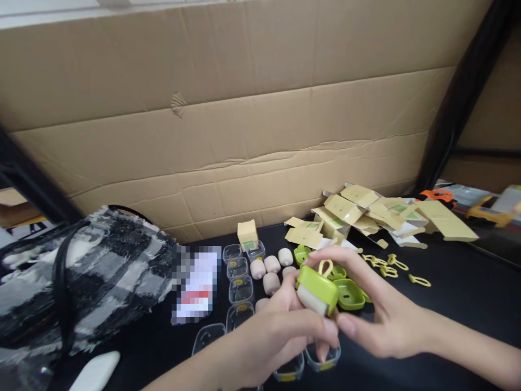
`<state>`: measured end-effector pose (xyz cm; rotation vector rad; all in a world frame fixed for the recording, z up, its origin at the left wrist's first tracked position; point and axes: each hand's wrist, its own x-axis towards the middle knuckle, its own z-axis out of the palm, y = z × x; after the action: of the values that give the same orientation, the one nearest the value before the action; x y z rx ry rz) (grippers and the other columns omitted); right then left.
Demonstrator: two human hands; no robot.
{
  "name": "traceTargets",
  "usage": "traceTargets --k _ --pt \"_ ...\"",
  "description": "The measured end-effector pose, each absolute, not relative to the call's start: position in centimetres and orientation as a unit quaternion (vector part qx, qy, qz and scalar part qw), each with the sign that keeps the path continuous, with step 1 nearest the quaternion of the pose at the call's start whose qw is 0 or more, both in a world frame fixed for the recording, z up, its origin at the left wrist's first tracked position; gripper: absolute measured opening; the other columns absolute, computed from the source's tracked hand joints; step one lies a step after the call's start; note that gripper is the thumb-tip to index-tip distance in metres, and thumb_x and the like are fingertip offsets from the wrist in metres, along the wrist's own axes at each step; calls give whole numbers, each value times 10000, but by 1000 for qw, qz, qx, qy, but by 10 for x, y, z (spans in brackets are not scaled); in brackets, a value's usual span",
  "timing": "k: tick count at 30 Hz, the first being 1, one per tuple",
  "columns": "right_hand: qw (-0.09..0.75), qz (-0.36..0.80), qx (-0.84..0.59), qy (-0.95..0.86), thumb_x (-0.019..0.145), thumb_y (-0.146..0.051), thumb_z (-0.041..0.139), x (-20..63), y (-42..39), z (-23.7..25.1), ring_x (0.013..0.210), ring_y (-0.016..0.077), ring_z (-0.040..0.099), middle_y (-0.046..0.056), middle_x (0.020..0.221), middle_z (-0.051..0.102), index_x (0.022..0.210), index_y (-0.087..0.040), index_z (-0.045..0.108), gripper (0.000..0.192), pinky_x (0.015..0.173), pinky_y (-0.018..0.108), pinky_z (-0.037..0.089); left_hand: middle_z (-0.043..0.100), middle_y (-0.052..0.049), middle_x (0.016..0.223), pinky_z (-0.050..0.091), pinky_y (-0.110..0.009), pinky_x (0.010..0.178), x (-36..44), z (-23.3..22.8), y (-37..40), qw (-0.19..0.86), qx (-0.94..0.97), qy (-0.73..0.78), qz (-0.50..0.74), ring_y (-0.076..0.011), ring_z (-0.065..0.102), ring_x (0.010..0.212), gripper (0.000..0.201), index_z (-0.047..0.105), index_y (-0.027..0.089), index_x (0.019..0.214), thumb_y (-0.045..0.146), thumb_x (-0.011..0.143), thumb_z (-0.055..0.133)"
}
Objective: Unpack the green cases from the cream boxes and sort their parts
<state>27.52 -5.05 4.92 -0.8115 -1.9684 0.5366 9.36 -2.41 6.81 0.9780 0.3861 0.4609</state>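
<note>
In front of me my left hand [291, 326] is closed around a small green lid [318, 289] with a pale block [311, 302] fitted into its underside. A yellow loop [325, 268] sticks up from the lid's top. My right hand [372, 309] curves round the same lid, its forefinger along the far side and its thumb at the near right corner. Behind the hands lie more green lids [350, 295], partly hidden. Pale rounded blocks [272, 283] stand to the left of them. Clear plastic cups [241, 290] line up farther left, and others [323, 355] show beneath my hands.
Flattened yellow cartons [350, 209] are heaped at the back right, with loose yellow loops [389, 270] before them. One upright carton [247, 235] stands near the cardboard wall [228, 119]. A checked bag [101, 266] and a white object [95, 372] occupy the left.
</note>
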Motion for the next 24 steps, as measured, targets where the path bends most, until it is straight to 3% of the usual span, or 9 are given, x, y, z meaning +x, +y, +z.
traceTargets --k 2,5,8,11,14,17,20,24 --pt "444 155 -312 -826 634 -84 652 275 -50 50 1122 272 547 57 1211 551 1334 -351 352 807 923 373 475 627 -27 801 397 -207 536 90 66 -23 830 487 173 212 -126 588 653 462 488 167 1073 200 657 687" --pt "422 92 -289 -854 612 -45 629 274 -49 49 1146 261 546 59 1241 555 1333 -351 391 819 924 363 484 623 -38 812 408 -237 561 86 62 -21 756 578 221 215 -150 602 670 443 447 169 1139 350 784 639" --pt "411 63 -279 -865 637 -51 634 274 -51 48 1151 251 560 76 1269 561 1358 -333 383 815 911 344 503 617 -93 1033 469 -329 745 81 60 -19 657 670 274 210 -237 620 910 575 431 192 1215 363 746 717" --pt "415 59 -281 -864 629 -36 626 273 -52 47 1147 252 570 75 1254 584 1354 -318 397 810 916 339 504 448 -136 1361 350 -467 1009 78 62 -17 591 729 272 210 -348 413 1264 671 397 219 1320 394 751 706" --pt "408 87 -300 -858 643 -29 620 273 -53 49 1176 251 543 60 1259 579 1344 -327 402 792 961 356 474 269 -141 1497 160 -476 1126 75 67 -13 575 754 257 187 -328 153 1406 731 308 196 1401 409 792 652" --pt "412 131 -316 -845 690 -82 668 276 -51 53 1160 256 541 50 1226 580 1286 -345 459 684 937 364 488 278 -154 1485 216 -457 1110 68 80 -7 576 766 258 119 -304 249 1379 756 248 191 1421 390 805 638" --pt "521 178 -351 -758 723 -162 713 282 -45 59 1070 244 577 36 1116 601 1186 -363 508 545 839 343 527 502 -121 1260 426 -377 943 56 96 1 557 784 259 89 -255 525 1148 589 404 203 1289 350 784 669" --pt "650 196 -371 -634 742 -224 713 287 -35 67 1001 221 583 12 1022 588 1040 -361 571 357 885 351 488 558 -40 1022 468 -270 717 40 111 16 436 848 270 131 -160 575 858 354 503 211 1079 274 769 663"
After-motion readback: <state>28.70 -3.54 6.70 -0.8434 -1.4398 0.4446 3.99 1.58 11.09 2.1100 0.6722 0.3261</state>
